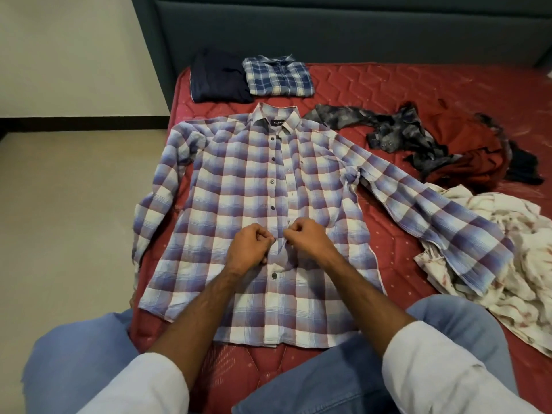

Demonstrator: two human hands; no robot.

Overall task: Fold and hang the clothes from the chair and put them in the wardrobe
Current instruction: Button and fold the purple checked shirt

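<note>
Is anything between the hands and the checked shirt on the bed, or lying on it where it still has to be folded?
Nothing visible. The left hand and right hand already pinch the checked shirt at its button placket. No garment lies on its body; its right sleeve drapes over the white floral cloth. The wardrobe is out of view.

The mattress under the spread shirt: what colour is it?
Red, with quilted stitching; the mattress shows best in the head view.
</note>
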